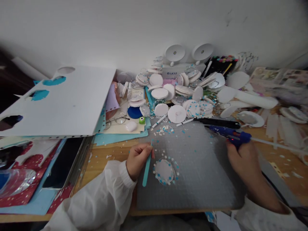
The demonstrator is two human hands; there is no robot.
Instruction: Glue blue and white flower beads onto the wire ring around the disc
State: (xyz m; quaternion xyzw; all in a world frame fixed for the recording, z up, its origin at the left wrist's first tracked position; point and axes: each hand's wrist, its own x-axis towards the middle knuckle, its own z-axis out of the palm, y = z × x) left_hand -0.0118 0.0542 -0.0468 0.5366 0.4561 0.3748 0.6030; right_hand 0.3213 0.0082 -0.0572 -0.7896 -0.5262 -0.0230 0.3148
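Note:
Between the fingers of my left hand [139, 159] is a flat teal stick [146, 171], its rounded end pointing down toward the mat. My right hand [244, 162] is wrapped round a blue hot glue gun [228, 133], whose nozzle points left and whose small red light shows. A white glue stick [274, 143] sticks out of its back. On the grey cutting mat [192, 186], just right of my left hand, lies a white disc [164, 171] ringed with blue and white little pieces. Loose white and blue pieces [166, 129] are scattered farther back.
Many white discs [176, 114] are heaped along the back, below two round white lamps [175, 53]. A white board [72, 102] with cut holes fills the left. Glasses [120, 119], a green punch [141, 120] and a black tablet [64, 163] lie nearby.

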